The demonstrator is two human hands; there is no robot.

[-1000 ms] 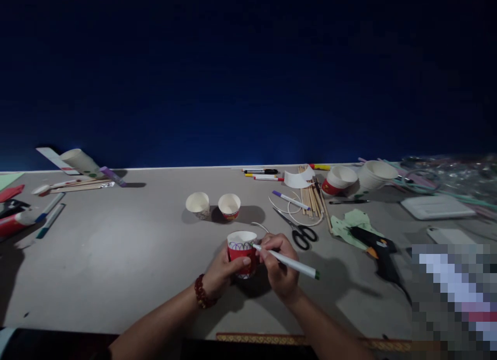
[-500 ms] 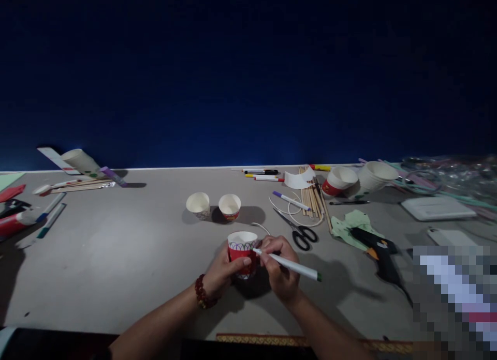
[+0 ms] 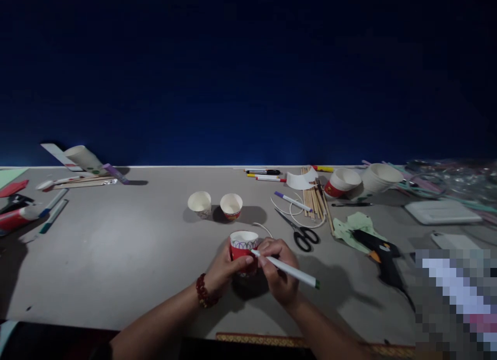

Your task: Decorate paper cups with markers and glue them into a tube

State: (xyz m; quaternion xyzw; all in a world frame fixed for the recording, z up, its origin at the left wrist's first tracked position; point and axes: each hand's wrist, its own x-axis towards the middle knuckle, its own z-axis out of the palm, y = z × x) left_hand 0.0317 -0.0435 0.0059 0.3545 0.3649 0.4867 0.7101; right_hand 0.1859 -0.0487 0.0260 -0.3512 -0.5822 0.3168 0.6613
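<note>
Between my hands is a red and white paper cup [image 3: 239, 252] with looping lines drawn on the white band under its rim. My left hand [image 3: 223, 269], with a dark red bead bracelet on the wrist, wraps around the cup's left side, thumb across the front. My right hand [image 3: 281, 269] pinches a white marker with a green end [image 3: 297, 273]; the marker's tip is at the cup's upper right front, and I cannot tell whether it touches. Just beyond stand two small cut paper cups, a pale one [image 3: 200, 205] and a red-patterned one [image 3: 232, 207].
Scissors [image 3: 305, 237], a purple-capped marker [image 3: 293, 200] and wooden sticks [image 3: 312, 199] lie right of my hands. Farther right are stacked paper cups [image 3: 344, 183], a black glue gun [image 3: 384, 251] and a white case [image 3: 442, 212]. A tilted cup [image 3: 83, 161] and several markers lie left.
The marker's tip has shifted slightly down on the cup, and its green end has dipped a little. The view has moved slightly; both hands keep their holds.
</note>
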